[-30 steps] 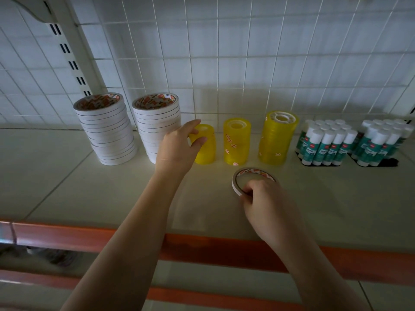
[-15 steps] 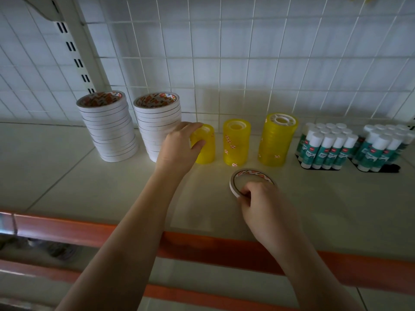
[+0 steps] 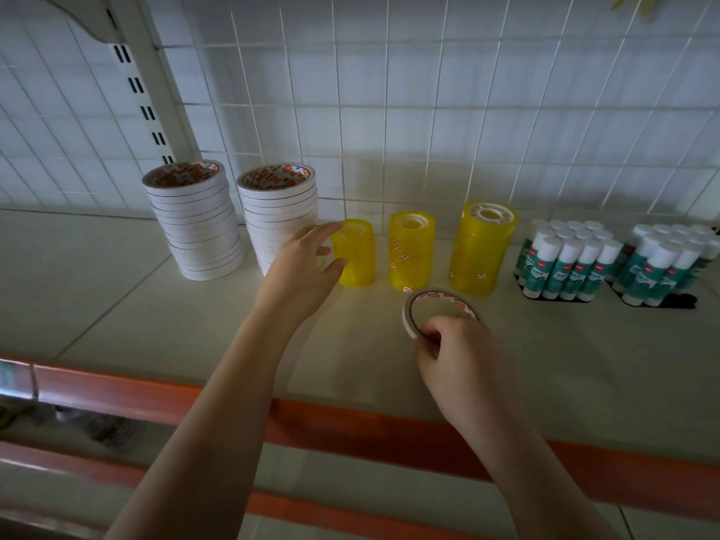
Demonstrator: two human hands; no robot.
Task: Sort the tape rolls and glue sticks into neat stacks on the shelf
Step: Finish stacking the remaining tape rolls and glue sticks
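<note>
Holding one loose white tape roll point(image 3: 436, 309) tilted just above the shelf point(image 3: 117, 305) at centre frame, my right hand point(image 3: 463, 360) pinches its near rim with curled fingers. My left hand point(image 3: 300, 274) reaches to the leftmost yellow tape stack point(image 3: 356, 253); thumb and fingers curve against its left side, but whether this grip has closed cannot be determined.

Completed, as far as visible:
- Two tall white tape stacks point(image 3: 195, 220) stand at left of centre.
- Three yellow tape stacks stand in a row at centre; the rightmost is wider.
- Glue sticks point(image 3: 565, 263) stand upright in two blocks at right.

Remaining, by my judgement: the loose white roll belongs on one of the white stacks. The left white stack leans slightly and may need squaring. Little else appears unsorted.
</note>
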